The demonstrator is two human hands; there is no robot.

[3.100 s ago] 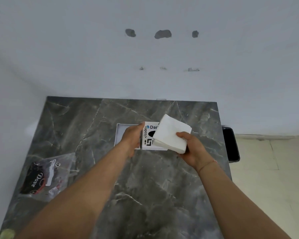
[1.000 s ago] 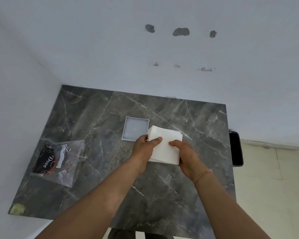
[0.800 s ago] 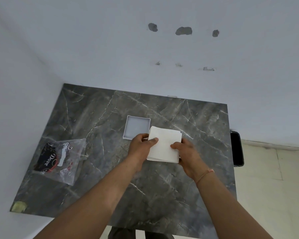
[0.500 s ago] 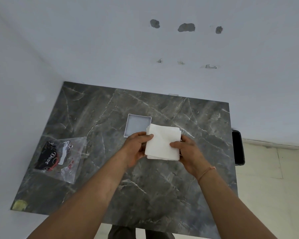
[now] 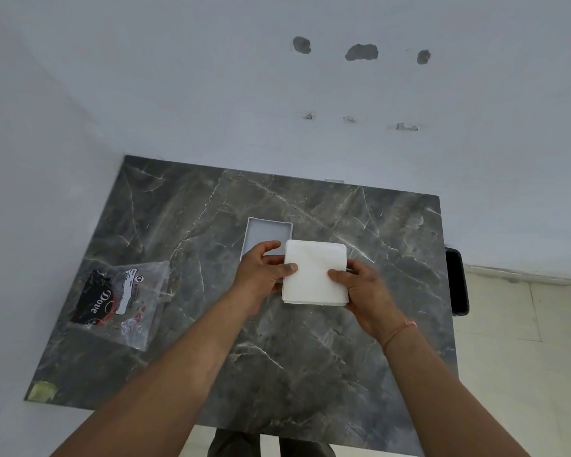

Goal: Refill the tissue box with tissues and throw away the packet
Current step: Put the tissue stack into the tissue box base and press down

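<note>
Grey marble counter (image 5: 310,357), white walls. Left hand (image 5: 261,275) and right hand (image 5: 366,291) each grip the tissue stack (image 5: 315,275) by an edge, near the open tray (image 5: 267,232). Risk: loose sheets fanning, catching the rim. Empty packet (image 5: 122,301) lies left.

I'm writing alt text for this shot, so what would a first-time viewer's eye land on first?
First, the white tissue stack at centre, held between the left hand and the right hand above the dark marble table. Next, the open white box tray just behind the left hand, and the empty clear packet lying flat near the table's left edge.
</note>
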